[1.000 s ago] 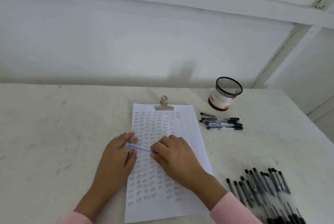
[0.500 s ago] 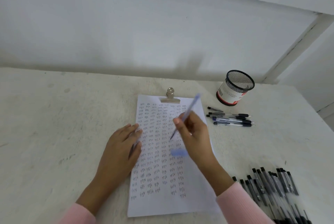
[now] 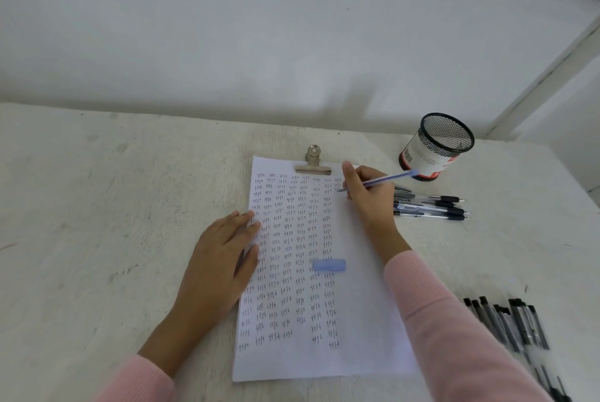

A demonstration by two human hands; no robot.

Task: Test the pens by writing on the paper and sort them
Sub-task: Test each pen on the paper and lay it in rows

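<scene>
A white sheet of paper covered in rows of small handwritten words lies on the table under a metal clip. My right hand grips a blue pen with its tip on the paper's upper right part. The pen's blue cap lies loose on the sheet. My left hand rests flat on the paper's left edge, fingers spread. Several black pens lie in a small group to the right of my right hand. A larger heap of black pens sits at the lower right.
A black mesh pen cup with a red and white label stands at the back right of the pale table. A white wall rises behind the table. A white beam slants at the far right.
My right hand took the cap off the blue pen and left it on the sheet. The hand then moved up to the paper's top right and set the tip down. The left hand stayed flat.
</scene>
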